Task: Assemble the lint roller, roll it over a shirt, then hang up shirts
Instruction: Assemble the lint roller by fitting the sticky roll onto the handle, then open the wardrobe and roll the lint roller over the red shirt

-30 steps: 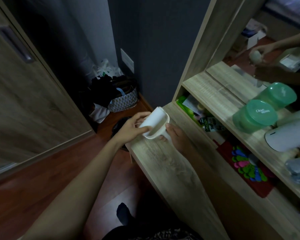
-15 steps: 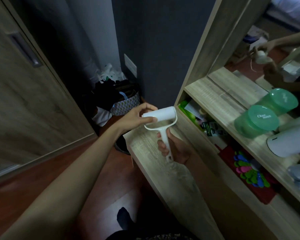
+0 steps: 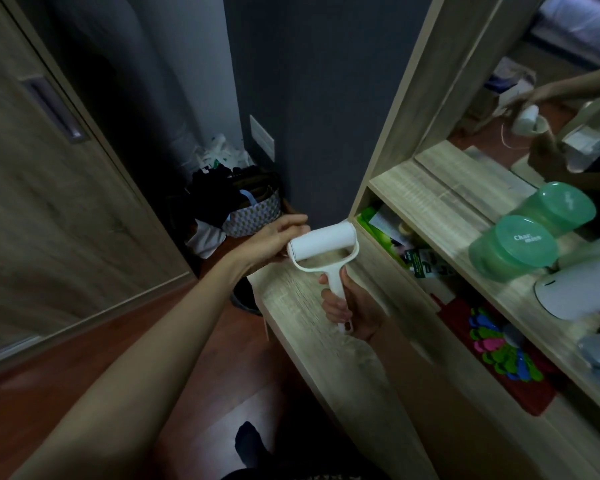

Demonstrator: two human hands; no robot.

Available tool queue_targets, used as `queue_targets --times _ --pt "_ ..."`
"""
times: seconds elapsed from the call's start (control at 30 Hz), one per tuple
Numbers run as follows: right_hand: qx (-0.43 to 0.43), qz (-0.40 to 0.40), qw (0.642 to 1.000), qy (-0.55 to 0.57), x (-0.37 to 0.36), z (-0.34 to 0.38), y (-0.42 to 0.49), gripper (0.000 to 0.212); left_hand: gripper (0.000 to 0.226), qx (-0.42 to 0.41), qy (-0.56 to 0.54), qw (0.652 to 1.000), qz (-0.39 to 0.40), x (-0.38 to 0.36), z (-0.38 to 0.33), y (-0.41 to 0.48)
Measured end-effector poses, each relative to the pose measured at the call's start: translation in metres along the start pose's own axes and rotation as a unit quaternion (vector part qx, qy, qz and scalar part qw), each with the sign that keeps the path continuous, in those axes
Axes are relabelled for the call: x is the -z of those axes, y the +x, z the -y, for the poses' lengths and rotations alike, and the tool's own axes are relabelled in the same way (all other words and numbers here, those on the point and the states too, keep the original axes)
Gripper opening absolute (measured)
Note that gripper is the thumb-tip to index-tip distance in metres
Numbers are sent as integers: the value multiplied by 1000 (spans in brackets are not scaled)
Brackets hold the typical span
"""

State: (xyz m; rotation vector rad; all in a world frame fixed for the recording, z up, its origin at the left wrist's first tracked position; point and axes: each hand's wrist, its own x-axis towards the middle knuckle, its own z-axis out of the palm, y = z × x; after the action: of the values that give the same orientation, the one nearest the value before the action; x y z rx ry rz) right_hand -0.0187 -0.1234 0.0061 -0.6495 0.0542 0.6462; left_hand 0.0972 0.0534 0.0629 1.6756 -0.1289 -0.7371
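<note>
Compared with 1 second ago, the lint roller (image 3: 321, 252) is turned around in my view. Then the roll pointed its open end up at me while both hands worked it into the frame. Now the roll (image 3: 323, 240) lies crosswise in the white yoke, both ends sitting between the 2 prongs, with the handle (image 3: 336, 292) pointing back toward me.

My right hand (image 3: 355, 311) is wrapped around the handle in a full fist. My left hand (image 3: 274, 242) is at the roll's left end, thumb on top and fingers curling under it, so both hands are holding the 1 tool. It hangs in the air just above the far left corner of the wooden surface (image 3: 291, 317), not resting on it.

I read this as the assembly step being done or nearly so: the roll looks seated, and the left hand seems to be checking the fit or the spin. I see no shirt anywhere in view, so rolling and hanging are all still ahead.
</note>
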Motion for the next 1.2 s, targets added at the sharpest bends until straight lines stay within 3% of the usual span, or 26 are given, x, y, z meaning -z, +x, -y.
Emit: queue_targets --times 0.1,0.2,0.27,0.33,0.4,0.5,0.57,0.67,0.77,1.03,1.2 --pt "-1 8 1000 -4 -1 0 1 39 38 68 -18 997 10 -5 -8 -7" --pt "1 3 1000 -7 -2 1 3 40 56 15 -7 999 32 -3 -3 -7" --pt "0 0 1000 -10 -2 2 3 42 48 -18 -2 1000 19 -2 0 -5" --pt "-2 2 1000 -9 -2 3 3 45 27 22 -87 996 31 -2 -1 -5" --pt "-4 12 1000 -8 -4 5 6 43 33 72 -153 985 29 -3 -5 -9" --pt "-9 44 999 -8 -6 9 16 39 43 66 -118 989 -53 7 -5 -8" --pt "-13 67 998 -4 -6 12 24 39 39 -8 -111 984 -140 15 -3 -11" --pt "-20 83 996 -3 -13 15 42 38 34 -141 -66 952 -263 36 1 -26" --pt "-25 83 996 -4 -25 15 64 39 27 -224 46 913 -337 66 7 -45" --pt "-29 103 994 -13 -75 4 166 40 32 -302 258 804 -443 188 25 -53" --pt "-26 136 990 1 -116 -8 256 40 49 -273 338 755 -491 288 34 -51"
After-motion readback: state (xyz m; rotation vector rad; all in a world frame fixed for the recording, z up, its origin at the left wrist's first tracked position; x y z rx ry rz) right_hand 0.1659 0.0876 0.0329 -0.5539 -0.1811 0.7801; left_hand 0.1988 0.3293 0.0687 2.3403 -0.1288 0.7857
